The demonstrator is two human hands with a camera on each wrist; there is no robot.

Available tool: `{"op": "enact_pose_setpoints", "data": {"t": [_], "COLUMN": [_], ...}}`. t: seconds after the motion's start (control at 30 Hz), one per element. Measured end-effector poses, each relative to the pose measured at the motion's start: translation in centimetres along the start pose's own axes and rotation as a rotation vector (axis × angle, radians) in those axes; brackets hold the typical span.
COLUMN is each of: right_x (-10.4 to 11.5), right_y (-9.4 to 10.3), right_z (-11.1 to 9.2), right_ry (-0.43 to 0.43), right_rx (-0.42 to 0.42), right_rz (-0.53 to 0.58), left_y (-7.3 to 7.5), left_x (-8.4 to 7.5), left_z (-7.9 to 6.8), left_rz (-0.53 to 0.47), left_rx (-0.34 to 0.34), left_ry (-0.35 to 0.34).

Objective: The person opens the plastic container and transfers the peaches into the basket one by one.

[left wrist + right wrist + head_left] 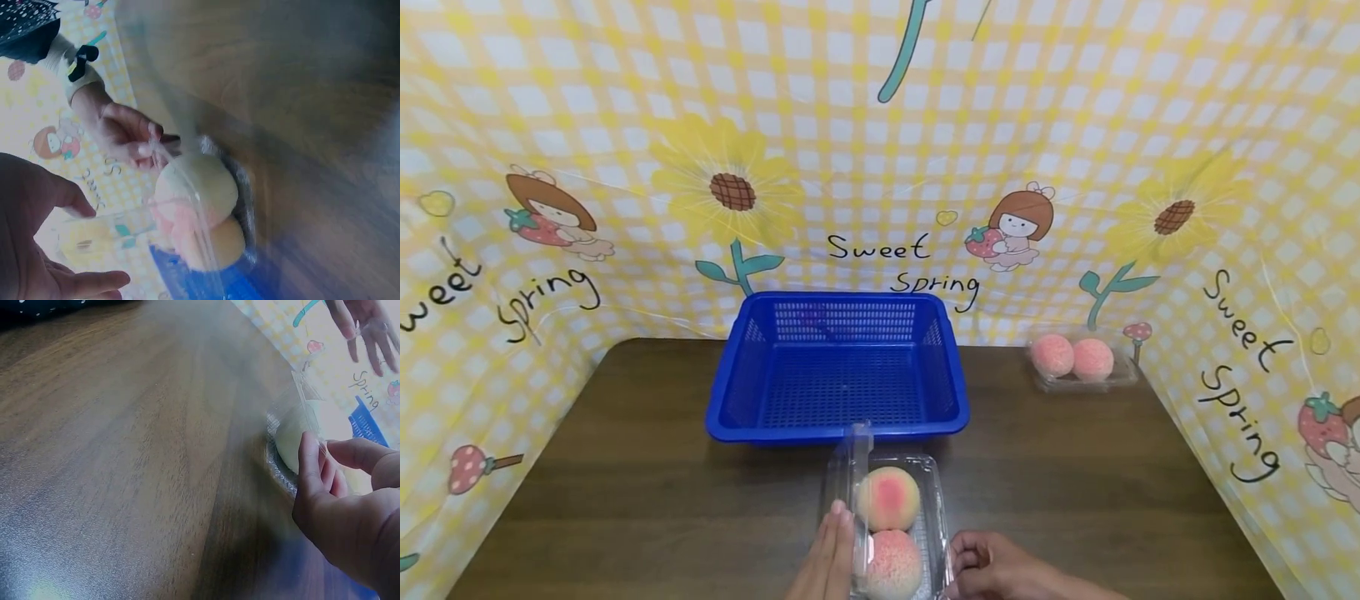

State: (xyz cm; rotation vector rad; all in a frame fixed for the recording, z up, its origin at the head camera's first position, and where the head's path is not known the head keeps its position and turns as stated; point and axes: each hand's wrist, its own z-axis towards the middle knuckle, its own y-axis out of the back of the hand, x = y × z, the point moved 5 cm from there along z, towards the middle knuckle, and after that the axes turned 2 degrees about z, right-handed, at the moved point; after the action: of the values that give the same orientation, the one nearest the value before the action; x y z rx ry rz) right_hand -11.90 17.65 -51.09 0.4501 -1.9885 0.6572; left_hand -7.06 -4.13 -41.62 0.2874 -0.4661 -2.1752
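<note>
A clear plastic clamshell box (937, 500) lies at the near middle of the table, its lid (844, 475) standing up along the left side. Inside sit two peaches, a yellowish one with a pink blush (889, 498) farther away and a pinker one (893, 567) nearer. My left hand (826, 557) is by the outside of the lid with its fingers straight; the left wrist view shows its thumb and fingers spread. At the box's right edge, my right hand (1000, 568) pinches the clear plastic between thumb and forefinger (309, 459).
A blue plastic basket (842, 433) stands just beyond the box, with nothing seen in it. Toward the back right lies another clear box (1116, 375) with two pink peaches (1073, 357). A yellow checked cloth (865, 167) walls the table's back and sides.
</note>
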Motion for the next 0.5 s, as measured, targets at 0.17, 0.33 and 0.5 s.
{"op": "enact_pose_setpoints", "data": {"t": [0.17, 0.33, 0.5], "right_x": [0.0, -0.2, -0.2], "right_y": [0.1, 0.2, 0.2], "right_z": [-0.1, -0.2, -0.3], "right_ry": [0.006, 0.01, 0.04], "right_rx": [0.0, -0.009, 0.02], "right_rz": [0.009, -0.028, -0.045], "left_y": [1.5, 2.4, 3.7], "left_x": [0.9, 2.3, 4.1], "left_z": [1.5, 1.5, 1.2], "left_rz": [-0.114, -0.099, 0.017], "left_rx": [0.065, 0.163, -0.018], "left_ry": [-0.068, -0.35, -0.514]}}
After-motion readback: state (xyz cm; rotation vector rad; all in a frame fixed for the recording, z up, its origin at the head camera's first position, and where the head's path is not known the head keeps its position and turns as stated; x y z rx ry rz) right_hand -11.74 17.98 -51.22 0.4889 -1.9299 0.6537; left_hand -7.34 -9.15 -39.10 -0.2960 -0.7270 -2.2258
